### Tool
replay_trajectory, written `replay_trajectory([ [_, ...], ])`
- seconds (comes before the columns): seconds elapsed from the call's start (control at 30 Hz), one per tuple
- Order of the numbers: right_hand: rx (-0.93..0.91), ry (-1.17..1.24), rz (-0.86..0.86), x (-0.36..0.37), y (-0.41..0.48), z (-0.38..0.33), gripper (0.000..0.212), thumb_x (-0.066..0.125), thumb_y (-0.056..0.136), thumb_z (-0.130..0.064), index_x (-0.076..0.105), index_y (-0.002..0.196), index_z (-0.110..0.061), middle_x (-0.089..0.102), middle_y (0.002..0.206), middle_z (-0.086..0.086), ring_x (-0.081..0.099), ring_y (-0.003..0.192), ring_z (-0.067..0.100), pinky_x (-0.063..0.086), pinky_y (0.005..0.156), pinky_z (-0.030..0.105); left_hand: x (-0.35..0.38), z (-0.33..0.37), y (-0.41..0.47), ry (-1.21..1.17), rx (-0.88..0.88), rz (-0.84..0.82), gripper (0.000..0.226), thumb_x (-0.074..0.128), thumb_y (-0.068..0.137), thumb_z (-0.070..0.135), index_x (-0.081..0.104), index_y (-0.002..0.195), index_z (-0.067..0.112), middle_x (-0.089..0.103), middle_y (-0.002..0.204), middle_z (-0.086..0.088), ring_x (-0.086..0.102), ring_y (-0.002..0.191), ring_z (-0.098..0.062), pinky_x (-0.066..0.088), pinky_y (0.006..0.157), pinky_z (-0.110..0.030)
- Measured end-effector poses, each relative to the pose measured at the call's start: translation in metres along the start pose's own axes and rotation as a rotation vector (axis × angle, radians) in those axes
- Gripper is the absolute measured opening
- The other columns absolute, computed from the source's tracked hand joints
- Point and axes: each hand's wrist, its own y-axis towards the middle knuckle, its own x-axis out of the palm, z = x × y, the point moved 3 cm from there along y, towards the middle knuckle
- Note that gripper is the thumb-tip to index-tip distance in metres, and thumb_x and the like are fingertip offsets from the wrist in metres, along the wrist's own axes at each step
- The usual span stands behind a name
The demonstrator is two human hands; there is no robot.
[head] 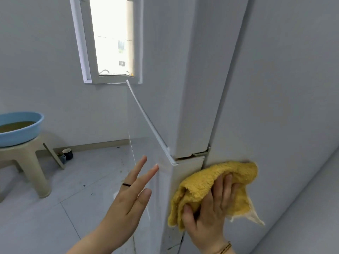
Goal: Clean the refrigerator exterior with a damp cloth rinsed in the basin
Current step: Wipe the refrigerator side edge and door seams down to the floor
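Yellow terry cloth (pixel 238 173) is pressed against the white refrigerator (pixel 275 107), just below the seam between its upper and lower sections and across the vertical gap at the door edge. It is held there by the right hand (pixel 211 213), whose fingers are spread over it while a fold is caught between thumb and forefinger. The left hand (pixel 128 197) is open and holds nothing. Its fingers are straight and one fingertip is at the corner of the lower section, though contact cannot be confirmed.

The step in hand is judged to be the wiping itself, at the front edge of the refrigerator. How much of the surface has been covered cannot be read from the plain white panels.

The blue basin (pixel 36 129) is set on a beige stool (pixel 27 158) well apart to the left, and the water in it looks brown and murky. A dark cup (pixel 67 154) stands on the floor (pixel 82 180) by the wall.

For the next move, steady flat pressure is called for as the cloth is drawn along the door, with care taken that the loose corner is not dragged into the gap. A return to the basin for rinsing would be needed once the cloth is soiled.
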Motion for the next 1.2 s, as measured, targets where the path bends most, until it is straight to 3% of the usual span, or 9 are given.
replay_trajectory([
  [0.13,0.059,0.104,0.087,-0.002,0.03,-0.013,0.046,0.028,0.091,-0.049,0.03,0.132,-0.028,0.013,0.152,-0.013,0.009,0.141,0.015,0.013,0.109,0.059,0.009,-0.011,0.011,-0.059,0.167,0.063,0.046,0.026,0.072,0.08,0.018,0.117,0.075,0.012,0.133,0.053,0.011,0.128,0.023,0.013,0.095,0.007],
  [0.23,0.019,0.142,0.14,-0.006,0.063,-0.026,0.053,0.041,0.078,-0.04,0.036,0.129,-0.027,0.025,0.141,-0.001,0.019,0.135,0.022,0.018,0.105,0.064,0.02,-0.021,0.018,-0.17,0.311,0.117,0.048,0.035,0.075,0.074,0.024,0.121,0.069,0.019,0.136,0.046,0.017,0.133,0.014,0.018,0.109,-0.01],
  [0.3,-0.002,0.129,0.186,-0.005,0.068,-0.03,0.057,0.041,0.075,-0.037,0.036,0.129,-0.022,0.03,0.139,0.002,0.022,0.133,0.025,0.018,0.105,0.064,0.026,-0.031,0.022,-0.254,0.387,0.139,0.052,0.039,0.075,0.072,0.031,0.125,0.062,0.023,0.14,0.039,0.02,0.135,0.008,0.022,0.113,-0.024],
  [0.47,-0.103,0.053,0.216,0.006,0.024,-0.026,0.062,0.037,0.078,-0.036,0.036,0.136,-0.015,0.035,0.144,0.01,0.019,0.133,0.027,0.008,0.109,0.053,0.034,-0.046,0.026,-0.244,0.5,0.16,0.044,0.033,0.087,0.044,0.03,0.131,0.042,0.022,0.149,0.021,0.018,0.135,0.01,0.017,0.115,-0.027],
  [0.57,-0.159,-0.022,0.178,0.018,-0.027,-0.018,0.06,0.03,0.084,-0.041,0.023,0.14,-0.02,0.024,0.148,0.001,0.015,0.137,0.027,0.006,0.11,0.05,0.039,-0.057,0.027,-0.237,0.557,0.132,0.036,0.031,0.094,0.04,0.027,0.129,0.046,0.019,0.147,0.025,0.016,0.131,0.016,0.017,0.114,-0.018],
  [0.7,-0.203,-0.079,0.118,0.032,-0.089,-0.01,0.056,0.01,0.095,-0.051,0.003,0.147,-0.03,0.002,0.155,-0.01,0.005,0.143,0.023,0.005,0.111,0.055,0.035,-0.057,0.025,-0.27,0.577,0.109,0.034,0.03,0.094,0.023,0.031,0.112,0.052,0.022,0.127,0.039,0.018,0.106,0.04,0.016,0.092,0.009],
  [0.9,-0.178,0.002,0.111,0.01,0.008,-0.025,0.058,0.025,0.089,-0.05,0.024,0.141,-0.025,0.028,0.149,0.01,0.01,0.135,0.023,0.002,0.11,0.053,0.029,-0.051,0.022,-0.236,0.556,0.074,0.032,0.028,0.087,0.033,0.032,0.116,0.047,0.025,0.131,0.033,0.022,0.119,0.026,0.017,0.098,0.003],
  [1.07,-0.049,0.066,0.162,0.014,0.005,-0.039,0.063,0.031,0.078,-0.044,0.02,0.139,-0.034,0.025,0.151,0.002,0.008,0.137,0.016,-0.002,0.111,0.043,0.029,-0.054,0.022,-0.255,0.547,0.09,0.036,0.03,0.096,0.018,0.036,0.124,0.04,0.028,0.145,0.018,0.023,0.13,0.01,0.02,0.105,-0.007],
  [1.2,-0.156,-0.043,0.16,0.028,-0.055,-0.036,0.063,0.03,0.087,-0.045,0.007,0.145,-0.033,0.013,0.153,-0.007,0.01,0.141,0.022,0.003,0.113,0.049,0.029,-0.054,0.021,-0.345,0.544,0.095,0.038,0.033,0.095,0.016,0.04,0.11,0.049,0.031,0.135,0.031,0.032,0.118,0.023,0.028,0.096,0.001],
])
